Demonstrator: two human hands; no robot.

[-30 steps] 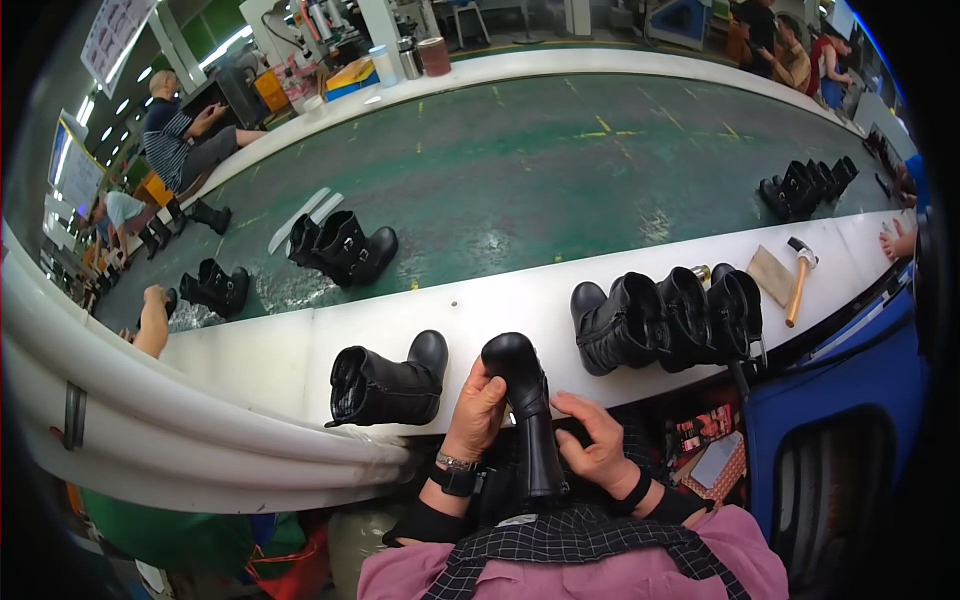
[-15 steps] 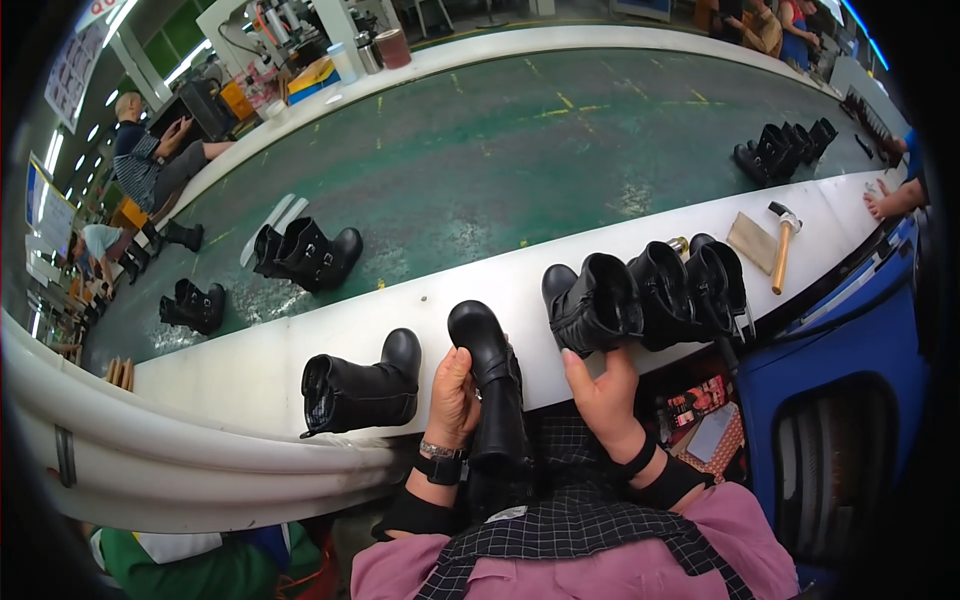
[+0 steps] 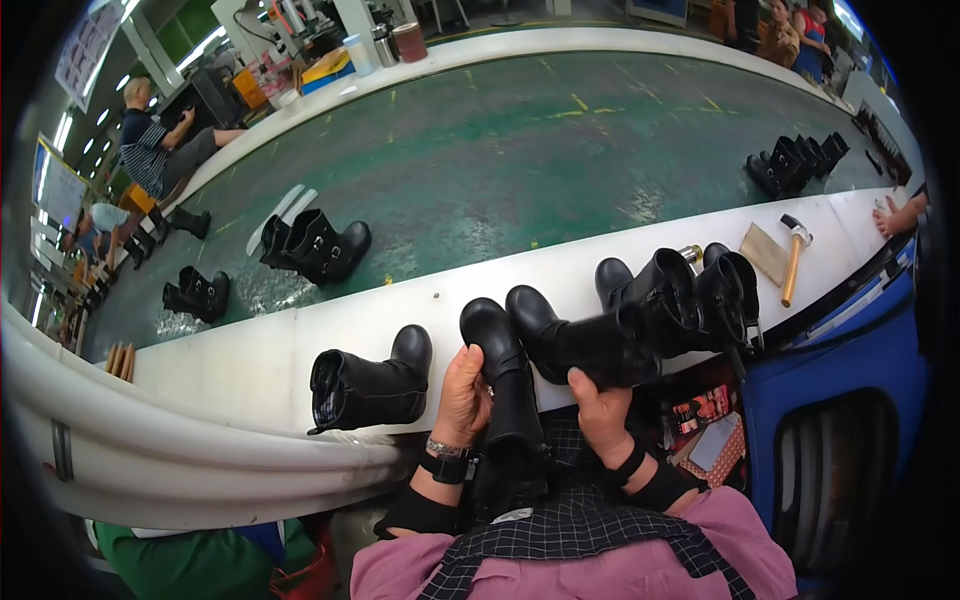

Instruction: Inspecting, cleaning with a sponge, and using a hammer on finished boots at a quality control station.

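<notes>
A black round-toed boot (image 3: 508, 380) is in the left grip (image 3: 461, 402), which is closed on its side; the toe points away from the person and the shaft runs down toward the lap. The right grip (image 3: 603, 415) holds a second black boot (image 3: 590, 345) by the shaft, thumb against it, that boot's toe reaching leftward beside the first one's. Left of the left grip, a third black boot (image 3: 370, 388) rests on the white desk (image 3: 230, 365), its opening facing left. Right of the right grip, more black boots (image 3: 672, 297) crowd together; farther that way are a tan flat pad (image 3: 764, 255) and a wooden-handled hammer (image 3: 792, 268). Well ahead and left of both grips, buckled boots (image 3: 322, 248) stand on a green surface (image 3: 480, 180).
</notes>
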